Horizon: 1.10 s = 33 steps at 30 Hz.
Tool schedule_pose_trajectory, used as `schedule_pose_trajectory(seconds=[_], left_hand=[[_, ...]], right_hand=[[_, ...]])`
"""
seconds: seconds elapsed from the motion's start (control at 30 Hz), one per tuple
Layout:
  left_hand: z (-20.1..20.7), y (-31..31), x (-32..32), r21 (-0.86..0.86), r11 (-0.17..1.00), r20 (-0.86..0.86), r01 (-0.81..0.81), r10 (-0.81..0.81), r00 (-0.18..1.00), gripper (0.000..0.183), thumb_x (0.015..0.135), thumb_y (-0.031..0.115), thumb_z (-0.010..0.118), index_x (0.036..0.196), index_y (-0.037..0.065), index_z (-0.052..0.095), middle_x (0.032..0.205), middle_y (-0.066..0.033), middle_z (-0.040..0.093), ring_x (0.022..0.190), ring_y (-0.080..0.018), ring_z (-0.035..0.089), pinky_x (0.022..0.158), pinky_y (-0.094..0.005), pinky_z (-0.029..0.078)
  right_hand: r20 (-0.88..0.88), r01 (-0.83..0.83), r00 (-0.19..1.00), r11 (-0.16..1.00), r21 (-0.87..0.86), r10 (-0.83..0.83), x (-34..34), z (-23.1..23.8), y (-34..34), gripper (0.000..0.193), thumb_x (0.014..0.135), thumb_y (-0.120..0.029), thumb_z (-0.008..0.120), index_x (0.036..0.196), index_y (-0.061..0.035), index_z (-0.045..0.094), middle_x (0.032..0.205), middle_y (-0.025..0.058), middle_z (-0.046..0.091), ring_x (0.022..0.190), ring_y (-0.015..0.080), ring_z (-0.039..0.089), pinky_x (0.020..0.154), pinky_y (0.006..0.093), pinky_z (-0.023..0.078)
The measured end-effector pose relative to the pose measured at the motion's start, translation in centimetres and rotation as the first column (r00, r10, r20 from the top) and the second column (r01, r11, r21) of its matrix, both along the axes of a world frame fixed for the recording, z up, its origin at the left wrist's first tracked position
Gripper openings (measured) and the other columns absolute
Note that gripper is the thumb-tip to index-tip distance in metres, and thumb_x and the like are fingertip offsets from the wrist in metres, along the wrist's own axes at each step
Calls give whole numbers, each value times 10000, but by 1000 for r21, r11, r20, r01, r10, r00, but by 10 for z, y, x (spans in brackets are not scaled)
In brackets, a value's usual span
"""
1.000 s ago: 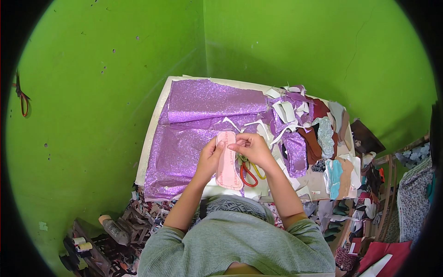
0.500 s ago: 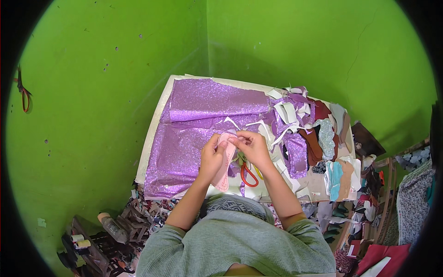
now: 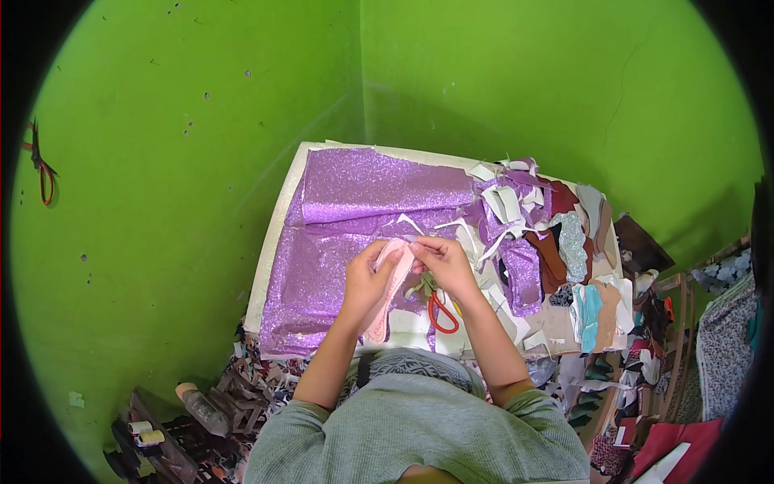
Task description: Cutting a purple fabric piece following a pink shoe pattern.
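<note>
Pink piece (image 3: 393,289), centre of frame: left hand (image 3: 371,277) grips it, right hand (image 3: 448,266) pinches near its upper end. Uneven pull could crease it; a low right wrist might knock the red-handled scissors (image 3: 443,331). Piece long, thin-looking, round-ended. Beyond: glittery purple cloth (image 3: 387,185), folded; curled white scraps (image 3: 503,203), upper right.

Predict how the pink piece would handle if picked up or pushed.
The pink piece looks thin, so it would probably flex when pushed. It seems light, held near its top between the left hand and right hand. Its lower end juts out without folding, so it may keep some shape.
</note>
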<state>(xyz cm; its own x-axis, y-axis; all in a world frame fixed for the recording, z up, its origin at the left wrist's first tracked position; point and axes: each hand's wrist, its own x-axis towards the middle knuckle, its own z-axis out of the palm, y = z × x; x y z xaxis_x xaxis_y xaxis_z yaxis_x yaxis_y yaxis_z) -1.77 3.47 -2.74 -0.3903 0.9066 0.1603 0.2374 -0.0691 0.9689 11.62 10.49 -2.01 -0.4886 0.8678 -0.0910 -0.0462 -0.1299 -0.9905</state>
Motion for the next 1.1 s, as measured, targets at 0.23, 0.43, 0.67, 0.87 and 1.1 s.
schedule_pose_trajectory(seconds=[0.23,0.43,0.67,0.87,1.1], left_hand=[[5,3,-13,-33,993,213,112,-103,972,207,786,154,595,923,-1,590,801,-79,623,731,-112,568,659,-253,443],[39,0,-16,-32,980,420,198,-167,892,174,799,92,577,936,-14,586,834,-44,604,735,-79,547,638,-215,434],[61,-4,-17,7,967,528,256,-221,820,186,813,79,565,969,-24,570,860,-50,597,756,-74,543,656,-207,437],[60,-4,-17,8,956,503,293,-257,825,197,812,86,569,975,-25,568,860,-51,599,765,-79,544,666,-210,438],[47,-4,-21,-18,966,340,258,-236,910,209,805,104,583,968,-27,573,851,-56,603,760,-79,543,659,-215,437]], right_hand=[[13,-6,1000,998,-57,7,-5,5,4,150,796,-87,592,892,29,595,725,47,594,619,77,536,572,189,450],[-101,-3,995,975,-222,-20,-5,33,-1,186,794,-84,591,941,29,573,766,63,599,653,106,570,630,211,489],[-106,-40,994,983,-178,21,0,54,-6,209,772,-37,601,961,39,555,804,91,608,707,129,594,649,213,499],[-135,-54,990,975,-217,24,6,51,-7,186,751,-8,614,925,39,566,770,96,616,666,129,599,626,202,500],[-87,49,994,972,-230,-70,1,45,-16,156,746,-20,622,890,25,585,748,84,620,639,113,596,593,189,494]])
